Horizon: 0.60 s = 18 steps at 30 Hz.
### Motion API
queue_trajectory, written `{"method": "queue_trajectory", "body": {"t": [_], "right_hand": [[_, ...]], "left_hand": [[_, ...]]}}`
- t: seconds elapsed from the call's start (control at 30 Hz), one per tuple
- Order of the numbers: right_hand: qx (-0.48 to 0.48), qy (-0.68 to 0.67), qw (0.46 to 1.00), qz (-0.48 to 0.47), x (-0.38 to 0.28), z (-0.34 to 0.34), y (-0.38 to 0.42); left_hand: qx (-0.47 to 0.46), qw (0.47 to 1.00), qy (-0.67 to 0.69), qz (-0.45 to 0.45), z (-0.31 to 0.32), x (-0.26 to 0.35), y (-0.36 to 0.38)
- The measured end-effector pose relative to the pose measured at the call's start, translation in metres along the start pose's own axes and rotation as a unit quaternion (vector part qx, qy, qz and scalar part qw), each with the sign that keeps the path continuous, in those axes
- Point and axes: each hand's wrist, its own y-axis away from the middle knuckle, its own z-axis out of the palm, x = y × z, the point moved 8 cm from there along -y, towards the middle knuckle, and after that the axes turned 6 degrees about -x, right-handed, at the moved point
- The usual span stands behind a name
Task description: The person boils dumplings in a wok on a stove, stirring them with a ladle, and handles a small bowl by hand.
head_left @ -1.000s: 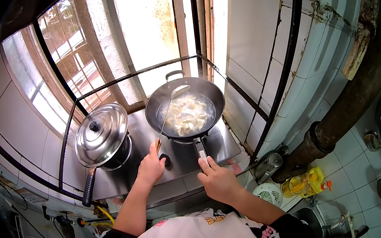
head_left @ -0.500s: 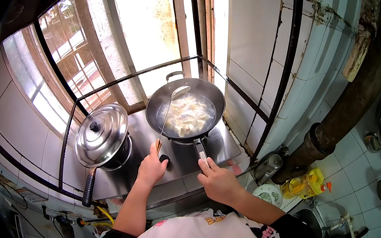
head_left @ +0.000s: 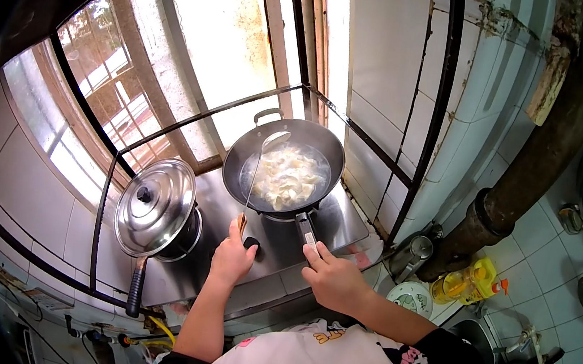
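Note:
A large wok [head_left: 236, 157] sits on the right burner, with pale pieces of food [head_left: 286, 180] in cloudy liquid. My left hand [head_left: 231, 256] is closed round the wooden end of a ladle [head_left: 276, 140], whose bowl rests at the wok's upper left inside, above the food. My right hand [head_left: 332, 278] holds the wok's handle [head_left: 307, 229] with its fingers closed on the end. To the left, a lidded pan [head_left: 158, 202] with a black knob and a dark handle stands on the other burner.
A black metal frame [head_left: 432, 126] surrounds the steel stove [head_left: 195, 283], with a window behind. At right are a metal container [head_left: 415, 250], a patterned plate [head_left: 412, 296], a yellow oil bottle [head_left: 465, 280], a thick pipe [head_left: 516, 191] and a sink [head_left: 473, 334].

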Motion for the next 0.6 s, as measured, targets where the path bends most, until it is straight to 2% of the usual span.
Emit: {"method": "queue_trajectory", "body": {"t": [0.6], "right_hand": [[-0.003,0.004,1.0,-0.002,0.0007,0.0038,0.0006]], "left_hand": [[0.011,1.0,0.0,0.012,0.001,-0.0016,-0.0007]]}}
